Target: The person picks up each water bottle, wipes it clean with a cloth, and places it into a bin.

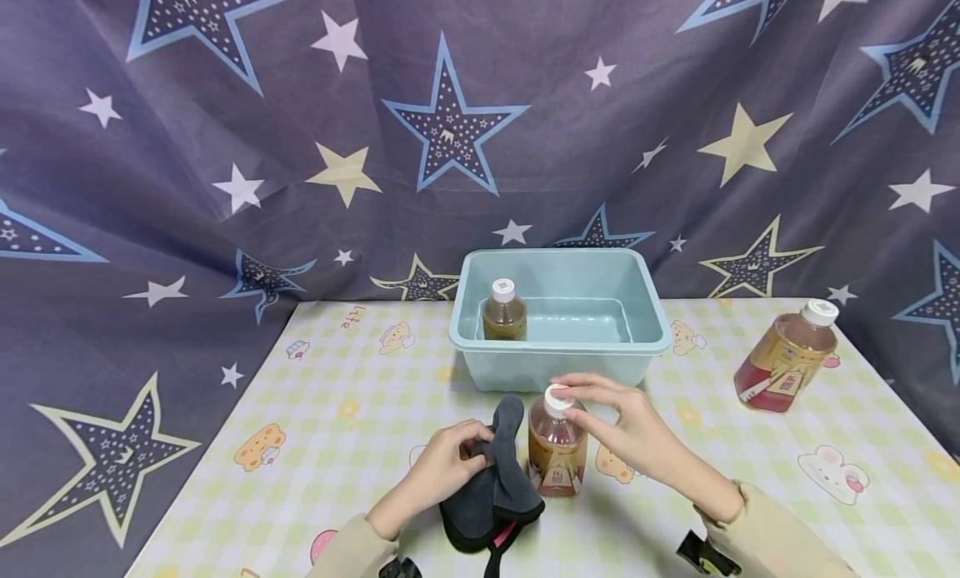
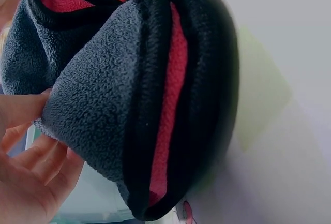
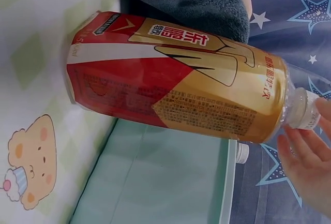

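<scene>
Checked tablecloth under bottle, tub; starry drape behind

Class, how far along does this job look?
Apparently done: one bottle stands in the blue bin. In hand: the left hand pinches a grey cloth; the right hand pinches the white cap of the front bottle. Probably left: putting the front bottle and the far-right bottle, both outside the bin, into it.

Folded grey cloth stands beside an upright, white-capped bottle.
</scene>
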Demonstrator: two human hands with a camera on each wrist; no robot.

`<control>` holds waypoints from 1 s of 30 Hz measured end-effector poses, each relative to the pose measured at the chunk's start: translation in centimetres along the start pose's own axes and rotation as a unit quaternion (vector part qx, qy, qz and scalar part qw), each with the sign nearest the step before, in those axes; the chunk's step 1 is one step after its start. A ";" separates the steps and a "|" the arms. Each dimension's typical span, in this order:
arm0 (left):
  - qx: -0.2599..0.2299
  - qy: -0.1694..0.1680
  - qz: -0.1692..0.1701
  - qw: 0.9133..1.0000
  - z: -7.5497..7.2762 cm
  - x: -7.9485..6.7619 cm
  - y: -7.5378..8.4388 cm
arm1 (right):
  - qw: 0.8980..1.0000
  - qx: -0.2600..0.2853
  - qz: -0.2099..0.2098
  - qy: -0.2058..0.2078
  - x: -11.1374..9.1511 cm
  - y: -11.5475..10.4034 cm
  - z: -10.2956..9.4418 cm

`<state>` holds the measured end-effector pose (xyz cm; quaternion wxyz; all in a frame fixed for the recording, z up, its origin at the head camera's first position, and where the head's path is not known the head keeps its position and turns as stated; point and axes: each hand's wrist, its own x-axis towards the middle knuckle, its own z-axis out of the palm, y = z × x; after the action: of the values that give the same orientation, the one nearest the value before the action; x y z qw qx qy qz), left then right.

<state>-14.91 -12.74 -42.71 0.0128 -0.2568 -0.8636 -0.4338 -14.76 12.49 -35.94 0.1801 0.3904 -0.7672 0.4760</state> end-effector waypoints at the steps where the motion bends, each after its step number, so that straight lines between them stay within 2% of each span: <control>1: 0.001 0.000 0.002 1.000 0.0 0.0 0.0 | 1.000 0.000 0.001 0.000 0.0 0.0 0.0; 7: 0.010 0.010 0.021 1.000 -0.6 0.4 0.4 | 1.000 -0.008 0.001 0.015 0.0 0.1 0.4; 15: 0.016 0.017 0.032 0.999 -1.4 1.4 1.9 | 1.000 -0.005 0.006 0.018 0.0 0.4 0.6; 23: 0.018 0.011 0.030 0.999 -1.8 2.2 3.5 | 1.000 -0.005 0.018 0.022 -0.2 0.3 0.7; 30: 0.007 0.012 0.034 0.999 -1.7 2.5 4.2 | 0.999 -0.015 0.018 0.025 -0.3 0.5 0.8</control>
<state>-15.51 -10.91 -37.93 0.0392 -0.2804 -0.8574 -0.4298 -14.83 12.07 -36.80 0.1968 0.3617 -0.7763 0.4772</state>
